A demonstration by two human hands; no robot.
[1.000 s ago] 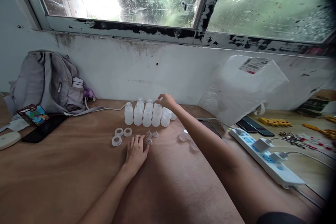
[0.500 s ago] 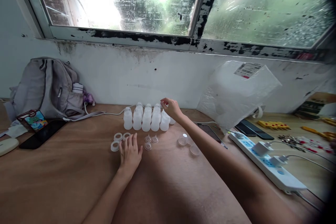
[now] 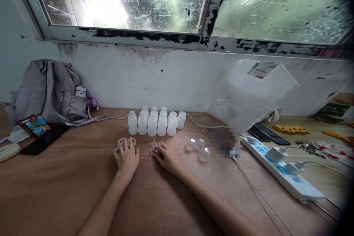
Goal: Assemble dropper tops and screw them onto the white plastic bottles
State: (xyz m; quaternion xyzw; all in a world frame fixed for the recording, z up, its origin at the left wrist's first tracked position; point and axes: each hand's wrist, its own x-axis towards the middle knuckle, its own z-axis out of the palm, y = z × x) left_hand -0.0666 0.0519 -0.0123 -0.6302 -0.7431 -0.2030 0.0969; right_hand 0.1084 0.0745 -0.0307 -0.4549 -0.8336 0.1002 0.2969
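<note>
My left hand [image 3: 127, 158] lies palm down with fingers spread over several white bottle rings [image 3: 120, 141], partly hiding them. My right hand [image 3: 168, 159] rests low on the table, thumb and forefinger apart, its fingertips touching the small group of clear bottle nipples [image 3: 152, 151]. Behind both hands, white translucent baby bottles [image 3: 152, 125] stand upright in a cluster. Most have clear nipples on top, while an open-necked one [image 3: 172, 124] and another [image 3: 181, 120] stand at the right end. Clear dome caps [image 3: 204, 155] lie to the right of my right hand.
A blurred phone [image 3: 221, 140] with a cable lies right of the caps, near a white power strip [image 3: 282, 171]. A plastic bag [image 3: 251, 96] leans on the wall. A grey backpack [image 3: 52, 92] and a black phone [image 3: 44, 140] are at left.
My right hand has left the bottles at the right end and come down toward me to the nipples. My left hand has shifted slightly left over the rings. The open-necked bottles now show fully.
</note>
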